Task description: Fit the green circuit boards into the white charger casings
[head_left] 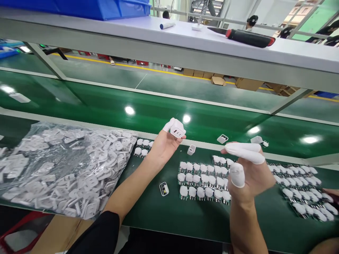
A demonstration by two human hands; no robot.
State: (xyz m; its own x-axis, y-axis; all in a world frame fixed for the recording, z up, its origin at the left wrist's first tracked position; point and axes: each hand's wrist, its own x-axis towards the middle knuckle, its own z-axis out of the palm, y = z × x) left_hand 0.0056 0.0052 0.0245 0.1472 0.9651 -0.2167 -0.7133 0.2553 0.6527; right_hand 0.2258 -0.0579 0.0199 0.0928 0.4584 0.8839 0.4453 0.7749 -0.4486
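Our left fingers [167,126] hide part of the white casing [178,130] they hold; our right fingers [245,150] hide part of the board rows [203,178] behind them. Well to their right, another person's hand [331,193] is cut off; far above our left fingers, the top edge crops a blue bin [79,8].

No legible text, label, brand, number or sign.

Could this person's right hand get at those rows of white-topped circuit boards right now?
Likely yes: the right hand appears to hold nothing, it is close to the white-topped circuit boards, and nothing seems to block the way between them.
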